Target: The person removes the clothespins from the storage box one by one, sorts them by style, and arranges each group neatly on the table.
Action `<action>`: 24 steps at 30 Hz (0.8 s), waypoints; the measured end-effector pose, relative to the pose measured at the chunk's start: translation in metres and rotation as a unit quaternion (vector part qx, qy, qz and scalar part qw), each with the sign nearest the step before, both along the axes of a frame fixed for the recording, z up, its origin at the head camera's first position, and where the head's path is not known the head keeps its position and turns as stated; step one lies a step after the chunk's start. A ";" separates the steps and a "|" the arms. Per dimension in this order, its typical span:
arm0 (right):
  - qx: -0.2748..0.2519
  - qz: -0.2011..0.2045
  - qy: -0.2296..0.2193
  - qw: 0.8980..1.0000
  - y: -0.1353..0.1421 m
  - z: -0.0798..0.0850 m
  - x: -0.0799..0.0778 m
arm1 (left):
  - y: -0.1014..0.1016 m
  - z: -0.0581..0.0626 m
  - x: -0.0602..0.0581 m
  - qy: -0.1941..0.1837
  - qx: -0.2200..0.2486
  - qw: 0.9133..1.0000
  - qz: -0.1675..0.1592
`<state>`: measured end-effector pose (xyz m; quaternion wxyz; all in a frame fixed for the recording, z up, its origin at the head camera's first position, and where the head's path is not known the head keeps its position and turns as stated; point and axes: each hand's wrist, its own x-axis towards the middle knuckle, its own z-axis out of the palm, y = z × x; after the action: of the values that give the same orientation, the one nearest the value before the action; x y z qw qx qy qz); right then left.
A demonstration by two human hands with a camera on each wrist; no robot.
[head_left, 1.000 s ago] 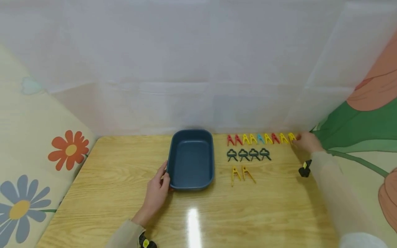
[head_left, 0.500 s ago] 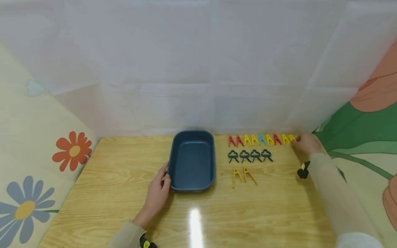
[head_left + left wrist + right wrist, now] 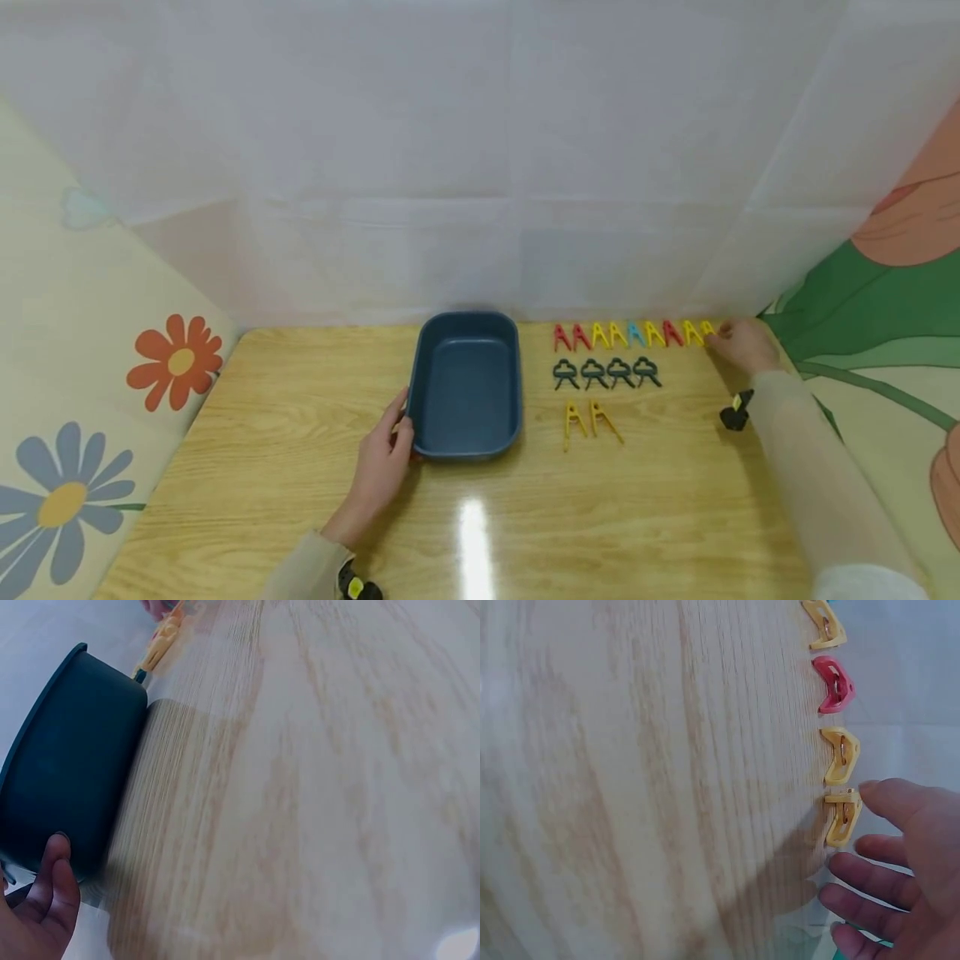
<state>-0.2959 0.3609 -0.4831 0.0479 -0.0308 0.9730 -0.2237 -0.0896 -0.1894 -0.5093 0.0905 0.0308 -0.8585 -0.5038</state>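
A deep dark-blue rectangular tray [image 3: 467,400] stands on the wooden table. At its near-left corner my left hand [image 3: 381,467] holds it; in the left wrist view, bent fingers [image 3: 54,881] lie against the outer wall. Along the back edge runs a row of A-shaped plastic clips in red, yellow and blue, including a red clip [image 3: 562,337] and a blue clip [image 3: 636,334]. The right hand [image 3: 746,346] is at the row's right end. In the right wrist view its thumb and forefinger, spread apart, touch the last yellow clip [image 3: 842,817], which lies on the table.
Below that row sits a row of several dark green clips [image 3: 592,373]. Two longer yellow clips [image 3: 573,421] lie nearer the front. A white sheet [image 3: 375,167] hangs behind the table [image 3: 300,383], with flower-patterned panels at both sides.
The right hand has stayed at the last yellow clip, which has shifted slightly closer to its neighbour. The left hand has kept its place on the tray. The head view has shifted a little.
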 end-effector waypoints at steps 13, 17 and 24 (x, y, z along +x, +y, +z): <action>-0.036 0.028 0.064 0.997 -0.006 0.002 0.034 | 0.001 -0.001 -0.005 -0.010 -0.004 1.000 -0.008; -0.050 0.049 0.074 0.995 -0.015 0.007 0.052 | -0.004 0.000 -0.006 -0.019 -0.013 1.000 -0.003; -0.037 0.077 0.104 0.991 -0.035 0.007 0.083 | -0.031 0.008 -0.010 -0.018 -0.059 0.998 -0.017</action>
<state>-0.2130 0.3255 -0.4761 -0.0379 -0.1300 0.9586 -0.2507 -0.0992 -0.2202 -0.5013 0.0680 0.0195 -0.8887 -0.4531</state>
